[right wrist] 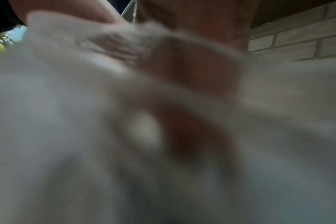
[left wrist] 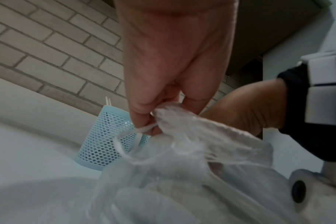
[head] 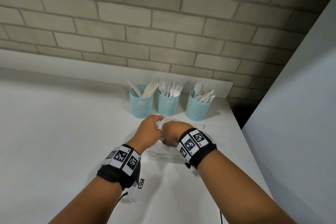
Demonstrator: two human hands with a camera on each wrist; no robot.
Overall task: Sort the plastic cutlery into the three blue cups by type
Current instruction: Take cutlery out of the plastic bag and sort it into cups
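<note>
Three blue mesh cups stand at the back of the white table: the left cup (head: pixel 141 104) holds knives, the middle cup (head: pixel 168 104) forks, the right cup (head: pixel 198 108) spoons. In front of them lies a crumpled clear plastic bag (head: pixel 163 152) (left wrist: pixel 182 166). My left hand (head: pixel 157 126) (left wrist: pixel 150 127) pinches the bag's rim between thumb and fingers. My right hand (head: pixel 170 136) is bent down at the bag's mouth with its fingers hidden. In the blurred right wrist view the fingers (right wrist: pixel 192 72) show behind plastic, near a white oval blur (right wrist: pixel 144 130).
A brick wall rises behind the cups. A tall white panel (head: pixel 300 114) stands on the right, past the table's right edge (head: pixel 254 160). The table (head: pixel 54 132) stretches bare to the left. A small black-and-white tag (head: pixel 141 183) lies near my left wrist.
</note>
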